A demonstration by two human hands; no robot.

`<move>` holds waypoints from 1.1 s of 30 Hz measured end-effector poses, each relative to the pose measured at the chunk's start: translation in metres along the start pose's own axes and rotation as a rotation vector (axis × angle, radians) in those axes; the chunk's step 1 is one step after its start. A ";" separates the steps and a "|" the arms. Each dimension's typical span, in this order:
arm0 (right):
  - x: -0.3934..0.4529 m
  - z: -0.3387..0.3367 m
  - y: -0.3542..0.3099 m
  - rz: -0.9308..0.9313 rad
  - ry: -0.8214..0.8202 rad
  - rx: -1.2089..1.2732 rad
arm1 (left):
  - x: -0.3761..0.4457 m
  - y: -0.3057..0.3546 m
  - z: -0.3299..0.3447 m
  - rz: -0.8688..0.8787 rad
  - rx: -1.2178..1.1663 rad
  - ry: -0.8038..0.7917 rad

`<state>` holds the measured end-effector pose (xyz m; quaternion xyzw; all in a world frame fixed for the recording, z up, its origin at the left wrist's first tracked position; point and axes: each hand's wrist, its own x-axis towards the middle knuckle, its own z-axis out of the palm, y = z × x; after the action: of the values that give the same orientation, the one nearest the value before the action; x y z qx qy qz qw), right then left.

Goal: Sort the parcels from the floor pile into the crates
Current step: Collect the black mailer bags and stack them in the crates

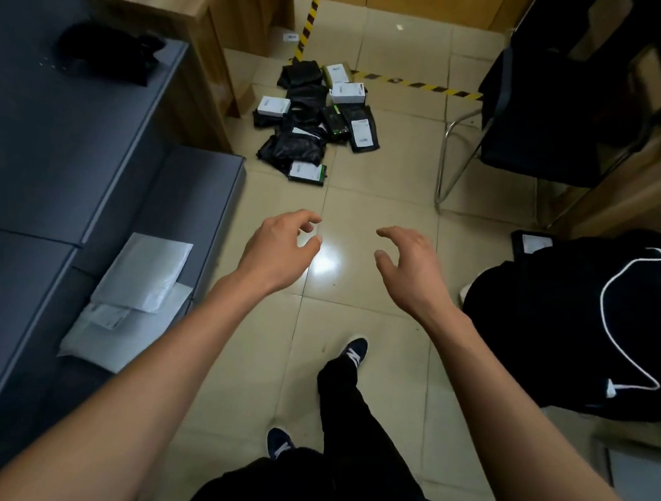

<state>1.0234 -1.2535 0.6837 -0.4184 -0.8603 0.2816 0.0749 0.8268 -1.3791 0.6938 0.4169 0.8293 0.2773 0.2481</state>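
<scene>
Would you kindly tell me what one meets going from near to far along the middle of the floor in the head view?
Near shoe → far shoe → the two empty hands, left hand and right hand, level with each other → parcel pile → striped floor tape.

Glossy beige tile floor mirrors a light, black parcels at 12 o'clock look like shiny plastic film, the chair frame is polished metal, cabinets wood-grained.
</scene>
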 end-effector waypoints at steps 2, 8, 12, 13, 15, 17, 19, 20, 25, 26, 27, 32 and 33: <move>0.040 -0.011 0.018 0.015 -0.002 0.012 | 0.044 0.017 0.004 0.002 0.021 -0.023; 0.142 -0.043 0.038 -0.018 -0.039 -0.015 | 0.138 0.053 -0.005 -0.001 0.032 -0.002; 0.216 -0.055 0.037 -0.056 -0.067 -0.026 | 0.198 0.055 -0.016 -0.052 0.004 0.019; 0.234 -0.054 0.037 -0.062 -0.083 -0.034 | 0.214 0.052 -0.017 -0.066 -0.002 0.021; 0.273 -0.051 0.038 -0.072 -0.112 -0.046 | 0.248 0.044 -0.020 -0.096 -0.017 0.032; 0.314 -0.047 0.039 -0.073 -0.138 -0.046 | 0.284 0.038 -0.022 -0.121 -0.034 0.032; 0.354 -0.046 0.039 -0.061 -0.147 -0.048 | 0.323 0.034 -0.025 -0.131 -0.051 0.027; 0.373 -0.047 0.038 -0.053 -0.143 -0.052 | 0.343 0.034 -0.027 -0.135 -0.060 0.021; 0.459 -0.057 0.040 -0.007 -0.138 -0.027 | 0.439 0.044 -0.037 -0.142 -0.072 -0.033; 0.474 -0.061 0.042 0.007 -0.132 -0.020 | 0.457 0.049 -0.038 -0.127 -0.050 -0.049; 0.489 -0.065 0.045 0.019 -0.125 -0.012 | 0.475 0.053 -0.040 -0.113 -0.033 -0.060; 0.569 -0.082 0.075 0.061 -0.128 -0.004 | 0.572 0.078 -0.037 -0.063 0.026 -0.078; 0.587 -0.086 0.083 0.070 -0.134 0.003 | 0.593 0.084 -0.034 -0.064 0.031 -0.088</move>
<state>0.7363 -0.7294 0.6467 -0.4284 -0.8477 0.3127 0.0076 0.5378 -0.8545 0.6672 0.4056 0.8348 0.2379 0.2865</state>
